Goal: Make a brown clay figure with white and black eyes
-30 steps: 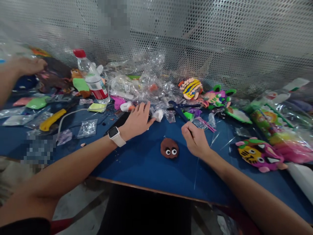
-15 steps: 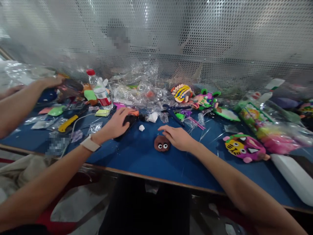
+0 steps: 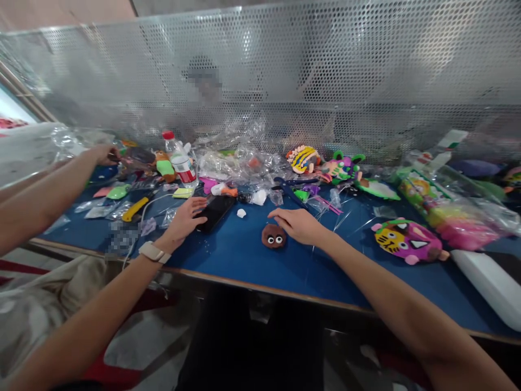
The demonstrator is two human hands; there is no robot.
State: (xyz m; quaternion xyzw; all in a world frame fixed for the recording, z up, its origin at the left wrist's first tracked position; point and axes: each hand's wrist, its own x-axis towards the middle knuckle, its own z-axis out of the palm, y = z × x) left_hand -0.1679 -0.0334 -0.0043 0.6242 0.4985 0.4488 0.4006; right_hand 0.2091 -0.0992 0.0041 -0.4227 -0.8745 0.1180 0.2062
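Note:
My left hand has its fingers spread beside the left edge of a black phone lying on the blue table; nothing is in its grip. A flat round brown clay face with two white-and-black eyes lies in front of me. My right hand hovers at its upper right edge, index finger stretched out to the left; whether it touches the clay I cannot tell. A small white clay lump sits between the phone and the brown face. Behind it is a larger white lump.
Another person's hand reaches in at the far left. A water bottle, yellow cutter, dark scissors and clear wrappers crowd the back. On the right are a colourful clay mask and a white box.
My left hand has drawn back left off the phone, uncovering it and the orange and white pieces behind. My right hand stays by the brown face. The view has shifted slightly.

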